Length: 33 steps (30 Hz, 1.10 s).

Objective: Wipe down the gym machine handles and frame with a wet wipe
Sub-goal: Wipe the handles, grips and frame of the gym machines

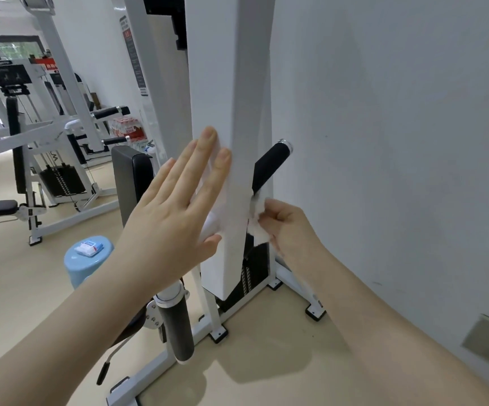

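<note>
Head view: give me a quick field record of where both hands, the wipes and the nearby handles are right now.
left hand: flat, fingers straight, pressing a white wipe against the left face of the white upright post
right hand: pinching a crumpled wipe against the post's right edge
black handle: just above the right hand, angled up toward the wall; not being touched
lower padded roller: below the left forearm, untouched
wipe pack: lying on the blue stool, left of the machine
</note>
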{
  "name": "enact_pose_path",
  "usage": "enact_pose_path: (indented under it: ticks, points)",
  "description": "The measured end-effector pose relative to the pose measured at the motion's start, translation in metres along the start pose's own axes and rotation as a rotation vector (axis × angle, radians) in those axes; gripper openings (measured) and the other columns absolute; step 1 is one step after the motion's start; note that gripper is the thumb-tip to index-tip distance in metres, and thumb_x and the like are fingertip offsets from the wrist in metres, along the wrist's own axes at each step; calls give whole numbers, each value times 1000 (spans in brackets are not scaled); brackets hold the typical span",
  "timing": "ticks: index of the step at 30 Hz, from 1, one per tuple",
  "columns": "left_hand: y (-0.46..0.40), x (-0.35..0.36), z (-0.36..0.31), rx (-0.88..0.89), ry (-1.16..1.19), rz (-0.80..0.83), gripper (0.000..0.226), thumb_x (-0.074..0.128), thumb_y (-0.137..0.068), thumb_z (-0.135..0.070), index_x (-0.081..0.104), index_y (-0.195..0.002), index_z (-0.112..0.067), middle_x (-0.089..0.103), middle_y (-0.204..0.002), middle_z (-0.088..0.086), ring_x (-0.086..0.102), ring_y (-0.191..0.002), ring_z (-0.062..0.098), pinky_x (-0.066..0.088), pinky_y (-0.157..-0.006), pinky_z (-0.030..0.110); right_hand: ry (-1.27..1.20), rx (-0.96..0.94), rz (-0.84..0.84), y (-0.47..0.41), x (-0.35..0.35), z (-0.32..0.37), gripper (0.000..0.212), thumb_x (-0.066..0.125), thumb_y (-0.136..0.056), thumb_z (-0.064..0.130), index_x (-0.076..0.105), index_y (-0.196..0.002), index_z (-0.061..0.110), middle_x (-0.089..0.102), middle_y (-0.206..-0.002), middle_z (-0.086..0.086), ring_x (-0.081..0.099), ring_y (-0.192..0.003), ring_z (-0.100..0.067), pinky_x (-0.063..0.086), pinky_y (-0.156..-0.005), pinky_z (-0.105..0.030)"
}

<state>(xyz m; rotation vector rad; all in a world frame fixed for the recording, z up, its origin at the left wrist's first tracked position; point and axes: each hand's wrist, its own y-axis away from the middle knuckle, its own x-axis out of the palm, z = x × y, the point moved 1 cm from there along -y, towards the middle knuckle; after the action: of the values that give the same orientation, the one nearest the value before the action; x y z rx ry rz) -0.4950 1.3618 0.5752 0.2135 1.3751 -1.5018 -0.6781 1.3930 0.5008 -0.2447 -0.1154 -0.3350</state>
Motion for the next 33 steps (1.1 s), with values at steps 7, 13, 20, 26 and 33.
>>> enact_pose_path:
  ticks: [7,13,20,26,33]
  points:
    - [1,0,-2,1,31,-11,116,77,-64,-22,-5,-146,-18,-4,-153,11,-1,-143,22,12,-116,43,707,-269,-190,7,-12,-41,34,43,-92,-6,62,-115,11,58,-117,-2,53,-106,-15,36,-84,1]
    - [0,-3,-4,-9,45,-6,108,73,-68,-24,-4,-145,-20,-4,-152,11,-2,-142,21,11,-116,42,1220,-539,192,-16,-15,-68,43,34,-80,-2,61,-111,12,66,-110,-8,61,-100,-28,50,-92,-36]
    - [0,2,-4,12,29,-31,117,75,-68,-24,-12,-146,-17,-22,-152,-1,-6,-144,21,7,-118,39,1134,-267,-17,-8,-50,-91,51,49,-87,-10,49,-133,12,53,-135,-6,50,-123,-23,37,-108,-31]
    - [0,2,-2,16,33,-27,121,77,-66,-22,-14,-146,-18,-16,-152,1,-3,-144,24,11,-117,41,655,-127,-473,-8,-27,-71,28,41,-96,4,61,-116,3,63,-115,-10,52,-99,-13,32,-80,-1]
    - [-1,-2,-6,0,35,-30,113,75,-67,-25,-5,-146,-18,0,-153,11,0,-143,22,12,-116,39,1066,-711,108,-5,4,-62,24,47,-74,0,63,-87,12,62,-82,-2,48,-83,-10,43,-71,-15]
